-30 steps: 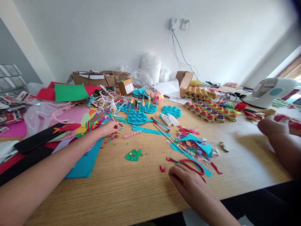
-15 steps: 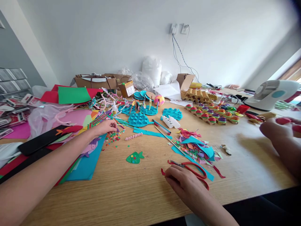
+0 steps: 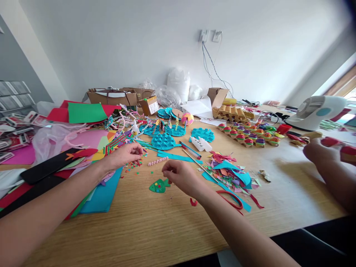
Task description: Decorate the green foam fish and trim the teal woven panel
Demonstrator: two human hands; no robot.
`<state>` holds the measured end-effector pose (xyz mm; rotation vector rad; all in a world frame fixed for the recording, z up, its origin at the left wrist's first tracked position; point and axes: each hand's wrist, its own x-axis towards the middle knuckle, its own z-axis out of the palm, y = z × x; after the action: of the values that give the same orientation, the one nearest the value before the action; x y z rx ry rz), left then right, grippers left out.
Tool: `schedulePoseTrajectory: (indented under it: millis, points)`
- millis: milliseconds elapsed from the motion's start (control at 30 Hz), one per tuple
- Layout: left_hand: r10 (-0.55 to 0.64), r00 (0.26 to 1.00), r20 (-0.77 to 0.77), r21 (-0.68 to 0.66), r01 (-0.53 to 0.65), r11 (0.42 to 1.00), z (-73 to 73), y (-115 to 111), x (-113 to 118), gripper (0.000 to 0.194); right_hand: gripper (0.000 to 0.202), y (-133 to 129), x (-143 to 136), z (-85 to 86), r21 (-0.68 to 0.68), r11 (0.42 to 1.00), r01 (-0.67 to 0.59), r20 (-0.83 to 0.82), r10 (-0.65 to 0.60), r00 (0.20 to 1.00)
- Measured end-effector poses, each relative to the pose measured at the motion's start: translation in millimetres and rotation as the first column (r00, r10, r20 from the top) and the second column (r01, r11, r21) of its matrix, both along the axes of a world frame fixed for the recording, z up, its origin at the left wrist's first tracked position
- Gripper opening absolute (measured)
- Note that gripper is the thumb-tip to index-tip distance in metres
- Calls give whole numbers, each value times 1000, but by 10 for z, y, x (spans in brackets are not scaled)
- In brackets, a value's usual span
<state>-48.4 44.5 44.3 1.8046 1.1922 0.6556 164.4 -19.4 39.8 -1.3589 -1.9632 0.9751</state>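
Note:
My left hand (image 3: 127,155) is closed in a pinch over the heap of tiny coloured paper bits (image 3: 133,165); anything between its fingertips is too small to make out. My right hand (image 3: 183,175) hovers just beside the tail of a green paper fish (image 3: 158,186) with coloured dots. Its fingers are curled together, and what they hold, if anything, is hidden. Behind the right forearm, red-handled scissors (image 3: 236,204) show only in part. A small red paper scrap (image 3: 193,202) lies below the right wrist. Between the hands sits a pink twisted strip (image 3: 158,161).
At right, a co-worker's hand (image 3: 319,155) holds something red. Paper scraps (image 3: 230,170), white glue bottles (image 3: 200,144), pens (image 3: 190,151) and blue egg-carton pieces (image 3: 163,141) lie ahead. Coloured sheets and a black phone (image 3: 50,165) lie left. A white fan (image 3: 317,111) stands far right.
My right hand has moved left and away from the scissors, coming beside the fish's tail. The left hand has shifted slightly right over the paper bits.

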Motion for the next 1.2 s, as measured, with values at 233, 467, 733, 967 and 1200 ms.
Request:
schedulePoseTrajectory:
  millis: [233, 467, 733, 967, 1200]
  points:
    - [13, 999, -29, 89, -11, 996, -12, -81, 101, 15, 4, 342, -353, 27, -36, 999, 23, -24, -24, 999]
    - [-18, 999, -45, 148, 24, 989, -72, -142, 150, 15, 6, 388, -401, -35, 38, 999, 6, 21, -7, 1000]
    - [-70, 997, -36, 128, 75, 989, -107, -146, 235, 10, 10, 350, -350, -76, 63, 998, 1, 55, -4, 998]
    - [-94, 992, -82, 153, 106, 983, -112, -183, 281, 7, 11, 304, -248, -80, 10, 998, -60, 116, 58, 991]
    - [-52, 902, -429, 352, 220, 910, -317, -470, 196, 21, 13, 111, 3, -146, 3, 988, -155, 264, 148, 953]
